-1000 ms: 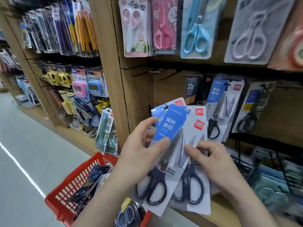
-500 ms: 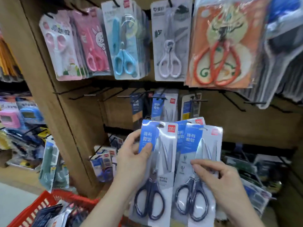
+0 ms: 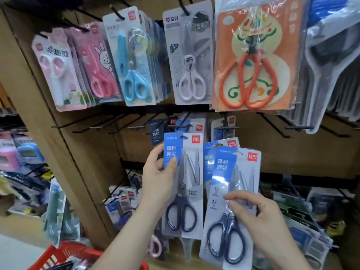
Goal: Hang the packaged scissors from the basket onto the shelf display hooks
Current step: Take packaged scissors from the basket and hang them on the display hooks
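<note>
My left hand grips one packaged pair of dark-handled scissors by its left edge, thumb on the blue card. The pack's top hole sits just below a black display hook that carries similar blue packs. My right hand pinches two more packaged scissors, fanned one behind the other, lower and to the right. The red basket shows at the bottom left with more packs inside.
The upper row holds pink, blue, white and orange scissors packs on hooks. Several bare black hooks stick out left of the blue packs, others at the right. A wooden shelf post stands at the left. More goods hang lower down.
My left hand has drawn its pack away from the others and lifted it toward the middle hooks. My right hand keeps the remaining two lower. The view has tilted up toward the shelf.
</note>
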Demonstrator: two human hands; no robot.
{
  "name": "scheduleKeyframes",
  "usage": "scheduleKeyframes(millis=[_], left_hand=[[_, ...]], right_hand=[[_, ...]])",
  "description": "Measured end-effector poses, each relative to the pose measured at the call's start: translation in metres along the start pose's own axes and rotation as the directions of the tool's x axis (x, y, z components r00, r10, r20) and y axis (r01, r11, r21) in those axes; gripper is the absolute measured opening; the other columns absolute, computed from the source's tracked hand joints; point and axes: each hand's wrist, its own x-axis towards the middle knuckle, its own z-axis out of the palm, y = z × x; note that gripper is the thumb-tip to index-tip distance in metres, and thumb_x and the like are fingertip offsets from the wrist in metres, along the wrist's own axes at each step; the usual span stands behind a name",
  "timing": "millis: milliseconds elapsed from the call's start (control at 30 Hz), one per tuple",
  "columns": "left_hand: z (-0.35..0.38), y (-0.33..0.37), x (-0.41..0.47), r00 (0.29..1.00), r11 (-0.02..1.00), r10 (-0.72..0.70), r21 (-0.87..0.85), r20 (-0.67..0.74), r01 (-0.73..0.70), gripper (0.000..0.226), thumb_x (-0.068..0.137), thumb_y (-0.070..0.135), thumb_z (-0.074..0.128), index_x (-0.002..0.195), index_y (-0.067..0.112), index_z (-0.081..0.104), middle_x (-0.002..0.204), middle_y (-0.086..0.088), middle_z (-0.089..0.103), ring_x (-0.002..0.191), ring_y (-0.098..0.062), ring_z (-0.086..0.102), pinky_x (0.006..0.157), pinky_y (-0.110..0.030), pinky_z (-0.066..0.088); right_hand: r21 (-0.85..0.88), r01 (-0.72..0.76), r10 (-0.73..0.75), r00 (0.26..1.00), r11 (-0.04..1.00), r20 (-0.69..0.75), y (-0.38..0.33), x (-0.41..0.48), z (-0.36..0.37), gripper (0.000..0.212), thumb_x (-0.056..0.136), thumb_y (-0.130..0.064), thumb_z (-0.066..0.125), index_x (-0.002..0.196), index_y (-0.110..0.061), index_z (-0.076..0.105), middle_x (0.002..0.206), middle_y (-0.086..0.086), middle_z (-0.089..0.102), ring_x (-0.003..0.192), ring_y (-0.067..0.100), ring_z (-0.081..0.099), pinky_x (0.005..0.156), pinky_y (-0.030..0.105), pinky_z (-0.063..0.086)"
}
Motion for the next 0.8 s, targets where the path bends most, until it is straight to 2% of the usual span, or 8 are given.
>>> scheduleKeyframes(millis=[200,367,467,567,633,700,733,800], left_hand=[[-0.001,-0.003,0.010,1.000,1.000,-0.012,0.024,-0.021,0.013,0.027,0.099,0.011,0.057,0.119,0.029,0.058,0.088,0.003,0.077,0.075,-0.006,0.071,0.065,-0.019,0.055],[-0.001,-0.013,0.031,0.998,0.980,-0.049,0.195,0.034,0.041,0.017,0.098,0.024,0.059,0.115,0.028,0.058,0.100,0.008,0.073,0.088,-0.008,0.069,0.079,-0.027,0.055],[0.004,-0.026,0.047,0.994,0.966,-0.101,0.243,0.046,0.087,0.016,0.098,0.026,0.060,0.112,0.020,0.064,0.101,0.005,0.071,0.095,-0.016,0.067,0.082,-0.030,0.053],[0.005,-0.043,0.054,0.980,0.941,-0.172,0.312,0.100,0.133,0.035,0.091,0.024,0.070,0.123,0.021,0.056,0.119,0.000,0.064,0.110,-0.022,0.062,0.092,-0.037,0.053],[0.005,-0.053,0.052,0.957,0.900,-0.229,0.414,0.180,0.137,0.068,0.084,0.022,0.078,0.140,0.026,0.040,0.134,0.004,0.050,0.127,-0.020,0.051,0.103,-0.038,0.046],[0.007,-0.060,0.048,0.943,0.863,-0.269,0.483,0.197,0.146,0.091,0.082,0.021,0.080,0.152,0.027,0.023,0.143,0.003,0.045,0.132,-0.021,0.046,0.106,-0.038,0.044],[0.008,-0.064,0.047,0.945,0.869,-0.270,0.470,0.184,0.157,0.093,0.083,0.020,0.080,0.153,0.028,0.020,0.142,0.003,0.046,0.129,-0.022,0.049,0.106,-0.041,0.045],[0.012,-0.070,0.049,0.956,0.893,-0.260,0.410,0.140,0.183,0.086,0.085,0.016,0.077,0.151,0.029,0.025,0.127,0.007,0.052,0.118,-0.020,0.055,0.102,-0.047,0.050]], right_hand=[[0.073,-0.004,0.003,1.000,0.997,0.021,-0.003,0.006,0.005,0.034,0.083,-0.004,0.074,0.071,-0.036,0.078,0.085,-0.020,0.074,0.086,-0.008,0.064,0.072,0.000,0.042],[0.078,-0.020,0.020,1.000,0.997,0.004,0.001,0.007,0.006,0.027,0.084,-0.004,0.073,0.076,-0.030,0.078,0.087,-0.025,0.073,0.089,-0.012,0.062,0.072,-0.002,0.040],[0.086,-0.059,0.060,0.998,0.995,0.000,0.007,0.009,0.004,0.022,0.085,-0.006,0.072,0.082,-0.027,0.077,0.088,-0.025,0.072,0.089,-0.011,0.062,0.070,0.000,0.043],[0.119,-0.108,0.112,0.993,0.987,-0.023,0.015,0.010,0.001,0.022,0.086,-0.003,0.071,0.082,-0.024,0.077,0.086,-0.017,0.074,0.084,-0.009,0.065,0.067,0.006,0.048],[0.125,-0.135,0.142,0.989,0.983,-0.046,0.020,0.011,-0.001,0.023,0.086,-0.003,0.071,0.081,-0.025,0.077,0.086,-0.017,0.074,0.083,-0.006,0.065,0.072,0.014,0.051],[0.122,-0.145,0.153,0.987,0.982,-0.056,0.023,0.014,-0.003,0.023,0.086,-0.002,0.071,0.080,-0.024,0.076,0.085,-0.021,0.074,0.084,-0.005,0.066,0.075,0.015,0.051],[0.119,-0.142,0.150,0.987,0.983,-0.058,0.025,0.016,-0.003,0.023,0.085,-0.002,0.072,0.080,-0.024,0.076,0.086,-0.022,0.074,0.086,-0.005,0.066,0.076,0.015,0.050],[0.098,-0.137,0.143,0.988,0.986,-0.058,0.028,0.022,-0.001,0.023,0.085,-0.003,0.073,0.080,-0.026,0.076,0.087,-0.019,0.074,0.089,-0.006,0.065,0.077,0.014,0.047]])
